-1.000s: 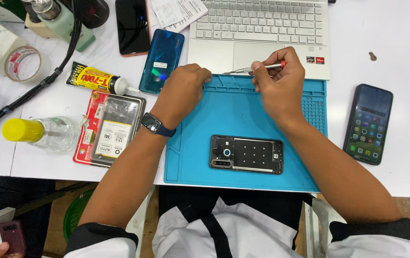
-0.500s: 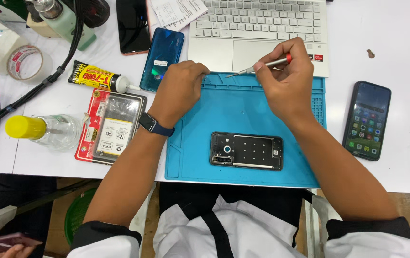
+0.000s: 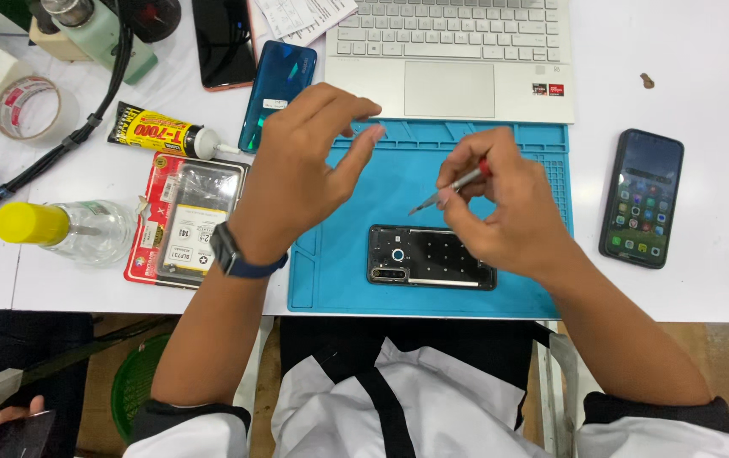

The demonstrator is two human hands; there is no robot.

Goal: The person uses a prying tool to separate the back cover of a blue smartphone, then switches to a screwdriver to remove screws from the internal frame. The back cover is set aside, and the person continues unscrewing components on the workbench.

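My right hand (image 3: 500,203) grips a small screwdriver (image 3: 454,185) with a red handle, its tip pointing down-left just above the opened black phone frame (image 3: 428,256). That frame lies flat on the blue work mat (image 3: 356,254). My left hand (image 3: 305,157) hovers over the mat's upper left part with thumb and fingers apart and curled; whether something tiny sits between the fingertips I cannot tell. A dark watch is on my left wrist.
A silver laptop (image 3: 454,55) sits behind the mat. A lit phone (image 3: 643,199) lies at the right, a teal phone back cover (image 3: 278,92) and a black phone (image 3: 223,42) at upper left. Glue tube (image 3: 161,134), packaged battery (image 3: 186,222), yellow-capped bottle (image 3: 63,229) and tape roll (image 3: 27,108) are at left.
Both hands came away from the mat's top edge toward me. The right hand carried the screwdriver down over the phone frame; the left hand lifted and spread its fingers.
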